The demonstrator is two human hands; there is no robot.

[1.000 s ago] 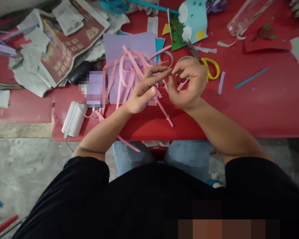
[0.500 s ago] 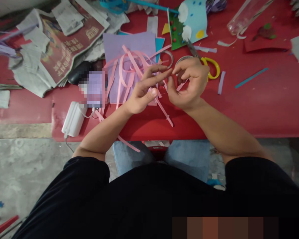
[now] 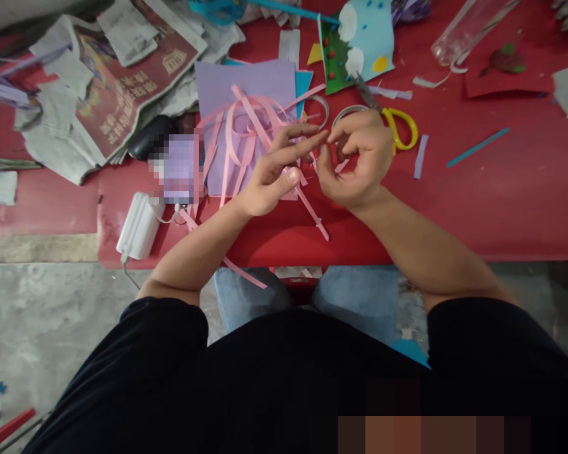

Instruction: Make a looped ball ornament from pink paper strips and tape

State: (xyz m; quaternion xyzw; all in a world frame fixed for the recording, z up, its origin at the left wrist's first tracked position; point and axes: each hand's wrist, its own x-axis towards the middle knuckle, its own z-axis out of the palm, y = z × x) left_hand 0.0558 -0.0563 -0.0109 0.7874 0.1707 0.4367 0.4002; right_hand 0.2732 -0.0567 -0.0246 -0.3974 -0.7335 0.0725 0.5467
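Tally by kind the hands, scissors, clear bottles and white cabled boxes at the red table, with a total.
Left hand and right hand: 2
Scissors: 1
Clear bottle: 1
White cabled box: 1
Total: 5
Pink strips left out: too tangled to count.

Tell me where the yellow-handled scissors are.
In the head view, the yellow-handled scissors lie on the red table, right of centre, partly behind the right hand.

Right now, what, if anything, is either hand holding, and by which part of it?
It cannot be told. The left hand and right hand are close together near the pink paper strips, but anything pinched there is hidden or too small.
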